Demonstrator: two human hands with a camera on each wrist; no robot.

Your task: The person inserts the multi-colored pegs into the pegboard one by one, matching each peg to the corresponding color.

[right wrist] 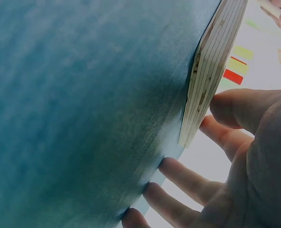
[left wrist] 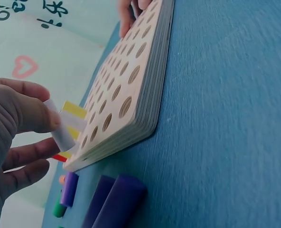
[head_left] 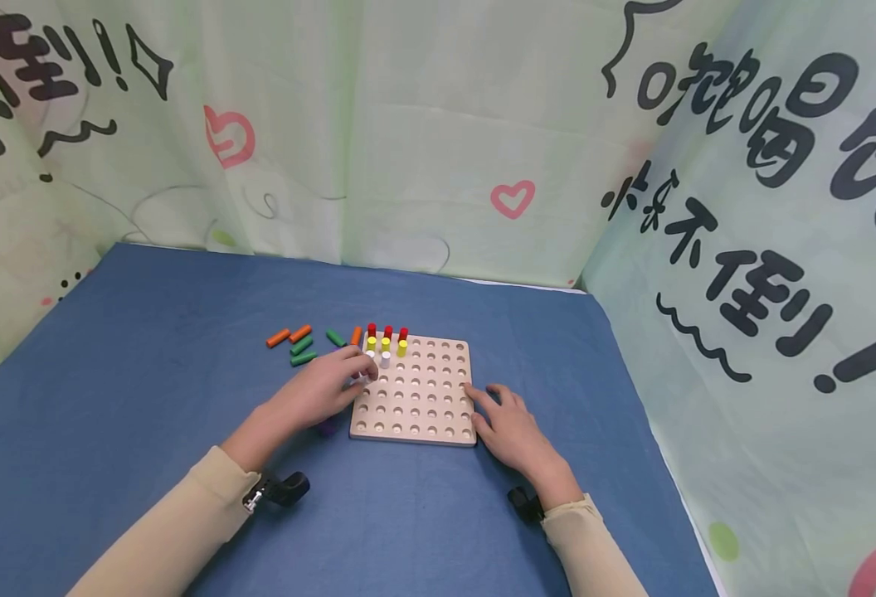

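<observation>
Between thumb and fingertip, my left hand (head_left: 324,385) pinches a white peg (left wrist: 62,134), held tilted over the left side of a wooden pegboard (head_left: 408,440). Red pegs (head_left: 388,332) stand in the board's back row, with yellow pegs (head_left: 402,348) in the row in front. Another white peg (head_left: 386,360) stands upright ahead of the yellow ones; my left fingers partly cover that row. My right hand (head_left: 511,431) touches the board's right edge with thumb and index finger. Its other fingers (right wrist: 171,204) spread down to the table.
Loose orange pegs (head_left: 278,337) and green pegs (head_left: 302,345) lie left of the board on the blue cloth (head_left: 184,348). Purple pegs (left wrist: 119,199) lie by the board's left edge, mostly hidden by the left hand from above. A printed curtain (head_left: 438,149) hangs behind.
</observation>
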